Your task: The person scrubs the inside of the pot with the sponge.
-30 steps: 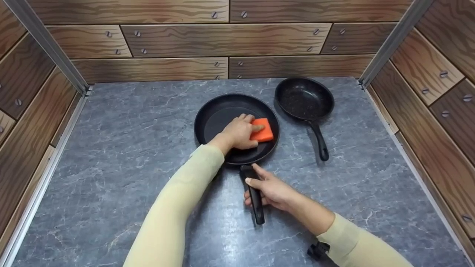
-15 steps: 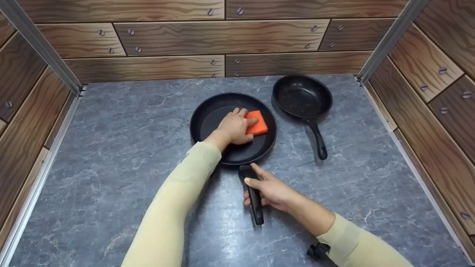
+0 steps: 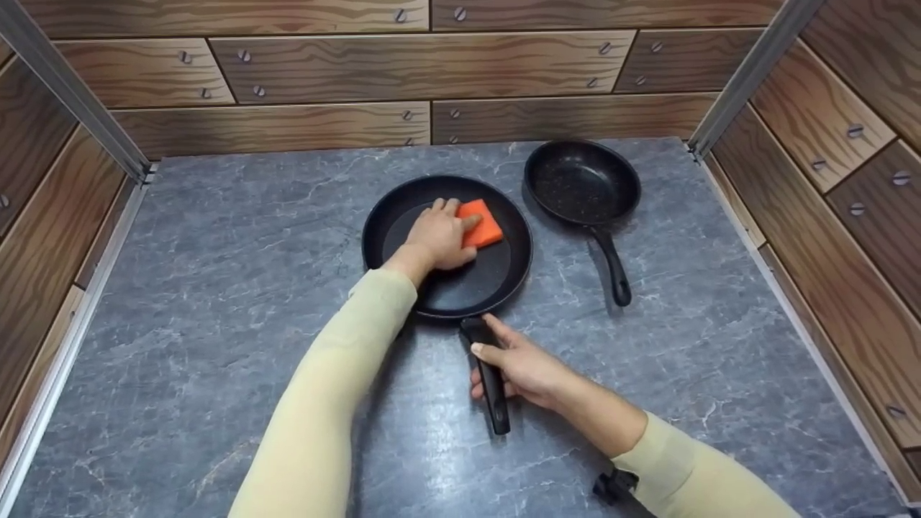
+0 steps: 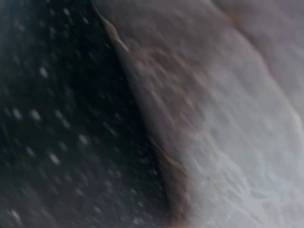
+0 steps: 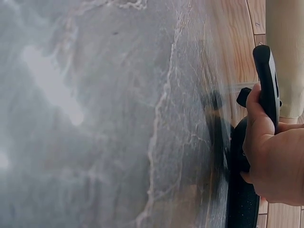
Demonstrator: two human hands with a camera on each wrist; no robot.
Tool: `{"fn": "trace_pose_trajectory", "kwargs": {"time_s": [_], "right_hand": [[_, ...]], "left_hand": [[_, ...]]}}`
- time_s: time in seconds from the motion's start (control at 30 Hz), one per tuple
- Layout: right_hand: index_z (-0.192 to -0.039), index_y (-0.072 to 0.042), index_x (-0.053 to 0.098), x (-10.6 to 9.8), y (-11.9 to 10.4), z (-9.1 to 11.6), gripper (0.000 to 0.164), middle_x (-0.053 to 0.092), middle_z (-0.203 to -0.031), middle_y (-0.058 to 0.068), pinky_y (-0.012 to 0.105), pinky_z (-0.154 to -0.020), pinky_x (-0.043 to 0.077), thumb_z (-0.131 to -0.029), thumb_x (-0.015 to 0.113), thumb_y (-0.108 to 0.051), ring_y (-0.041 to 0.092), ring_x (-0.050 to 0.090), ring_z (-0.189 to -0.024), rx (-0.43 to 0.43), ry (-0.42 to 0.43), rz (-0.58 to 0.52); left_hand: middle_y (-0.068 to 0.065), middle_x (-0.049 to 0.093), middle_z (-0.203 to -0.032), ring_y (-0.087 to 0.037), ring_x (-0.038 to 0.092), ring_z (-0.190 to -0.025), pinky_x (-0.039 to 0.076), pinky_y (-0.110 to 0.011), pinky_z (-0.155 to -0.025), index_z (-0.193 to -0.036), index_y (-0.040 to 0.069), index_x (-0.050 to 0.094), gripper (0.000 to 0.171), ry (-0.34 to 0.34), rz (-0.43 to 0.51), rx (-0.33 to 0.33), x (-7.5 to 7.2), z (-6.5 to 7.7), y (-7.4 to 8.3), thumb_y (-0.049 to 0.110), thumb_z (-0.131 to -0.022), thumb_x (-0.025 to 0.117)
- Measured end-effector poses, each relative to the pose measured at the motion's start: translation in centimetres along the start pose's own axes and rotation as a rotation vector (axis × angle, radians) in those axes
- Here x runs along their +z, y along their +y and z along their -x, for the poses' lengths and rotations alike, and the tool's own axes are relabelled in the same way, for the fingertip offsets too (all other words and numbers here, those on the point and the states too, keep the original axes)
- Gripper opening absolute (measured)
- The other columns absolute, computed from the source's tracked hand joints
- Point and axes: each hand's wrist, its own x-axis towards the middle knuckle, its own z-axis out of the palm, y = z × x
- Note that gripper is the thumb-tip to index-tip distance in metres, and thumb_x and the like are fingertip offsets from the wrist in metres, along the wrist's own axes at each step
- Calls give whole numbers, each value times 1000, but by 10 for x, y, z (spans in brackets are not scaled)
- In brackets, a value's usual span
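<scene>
In the head view a large black frying pan [image 3: 471, 284] lies mid-table. An orange sponge [image 3: 481, 224] is inside it, against the pan's inner base. My left hand [image 3: 440, 236] grips the sponge from its left side, index finger across the top and thumb at the near edge. With my right hand [image 3: 524, 363] I hold the pan's black handle [image 3: 494, 399], thumb over the top and fingers underneath. The right wrist view also shows the right hand [image 5: 278, 164] round the handle [image 5: 267, 80]. Blurred, the left wrist view gives only a dark speckled surface and grey marbling.
A smaller black frying pan [image 3: 581, 183] rests at the back right, its handle [image 3: 611, 270] pointing toward the front. Both stand on a grey marbled tabletop [image 3: 237, 237]. Wood-patterned walls [image 3: 424, 68] with metal corner posts [image 3: 748, 72] enclose the back and sides.
My left hand has slid the sponge up and left across the pan's base, away from the right wall. My right hand keeps its hold on the handle. The camera view has shifted slightly.
</scene>
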Motion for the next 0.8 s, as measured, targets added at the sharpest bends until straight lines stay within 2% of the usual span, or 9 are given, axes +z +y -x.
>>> {"fn": "trace_pose_trajectory", "kwargs": {"time_s": [0.17,0.5,0.8], "right_hand": [[-172,-15,0,2,-1,1,82,68,-84,19,42,-69,64,-111,55,-19,23,74,-67,-3,2,1],[-172,-15,1,2,-3,2,81,68,-84,20,43,-68,64,-111,54,-18,24,73,-67,1,21,13],[-172,-15,1,2,-1,-1,81,68,-85,20,43,-69,64,-111,54,-17,24,74,-67,-3,21,11]], "left_hand": [[-21,46,-150,-40,44,-133,40,-55,-113,-159,27,52,66,-4,12,-38,-3,4,-10,47,-97,64],[-21,49,-144,-40,45,-127,43,-54,-106,-156,23,55,66,30,3,-118,-5,12,-27,45,-95,65],[-24,50,-140,-43,45,-126,42,-54,-105,-155,22,56,67,10,-20,-155,-8,19,-37,46,-94,66]]}}
